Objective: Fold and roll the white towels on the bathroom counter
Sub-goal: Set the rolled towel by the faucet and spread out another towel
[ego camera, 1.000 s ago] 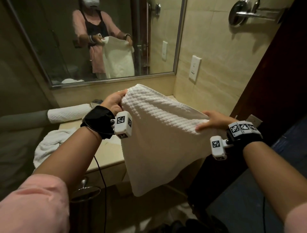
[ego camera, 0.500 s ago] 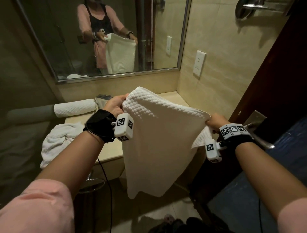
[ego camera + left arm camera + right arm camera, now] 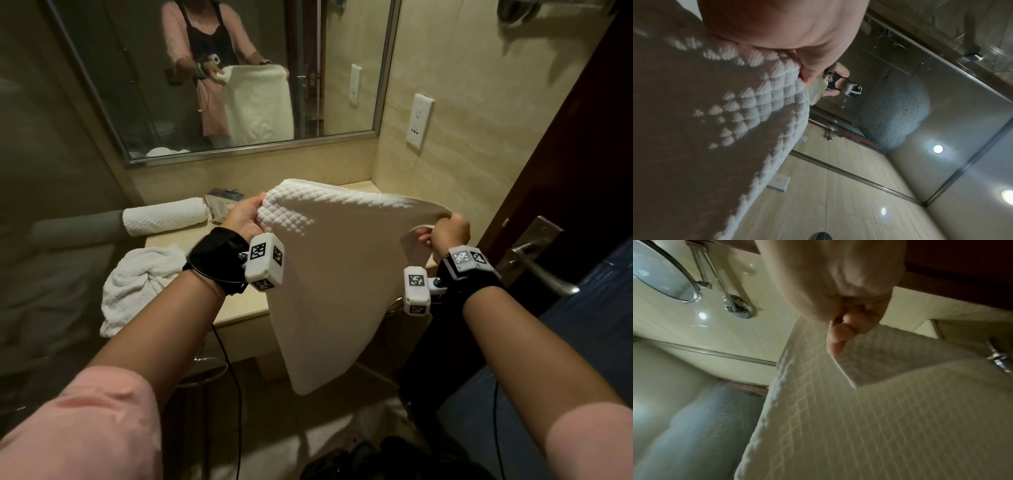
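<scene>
A white towel is held up mid-frame, pinched by the left hand and the right hand. A rolled towel is seen on the tabletop at left. No writing can be read.

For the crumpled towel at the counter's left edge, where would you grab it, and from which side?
Judging by its pose, pinch the crumpled towel at the loose edge hanging over the counter front, from the near left side with the left hand; the rest is bunched into folds.
</scene>
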